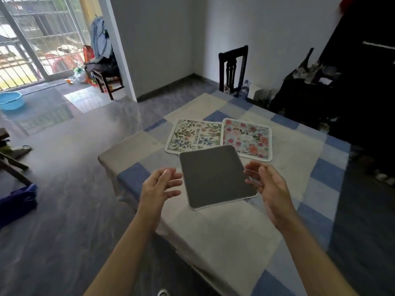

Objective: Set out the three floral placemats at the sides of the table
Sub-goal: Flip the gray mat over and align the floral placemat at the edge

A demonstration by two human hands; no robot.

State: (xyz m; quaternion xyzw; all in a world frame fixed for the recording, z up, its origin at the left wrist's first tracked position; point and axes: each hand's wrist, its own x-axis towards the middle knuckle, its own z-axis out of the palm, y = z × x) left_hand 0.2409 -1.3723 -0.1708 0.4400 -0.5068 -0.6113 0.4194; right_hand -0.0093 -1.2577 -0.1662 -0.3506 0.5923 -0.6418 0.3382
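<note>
Three placemats lie together in the middle of the table (224,227). One with green leaves and the word BEAUTIFUL (193,134) lies at the back left. A pink rose mat (248,138) lies beside it on the right. The third mat (215,176) lies nearest me with its grey underside up, overlapping the other two. My left hand (159,186) hovers just left of the grey mat with its fingers spread. My right hand (270,184) is at the mat's right edge, fingers apart, and I cannot tell if it touches the mat.
A blue and beige checked cloth covers the table. A dark wooden chair (233,67) and a water bottle (243,89) stand at the far end. A dark cabinet (342,92) lines the right side. Open floor lies to the left, with a blue basin (10,100) by the window.
</note>
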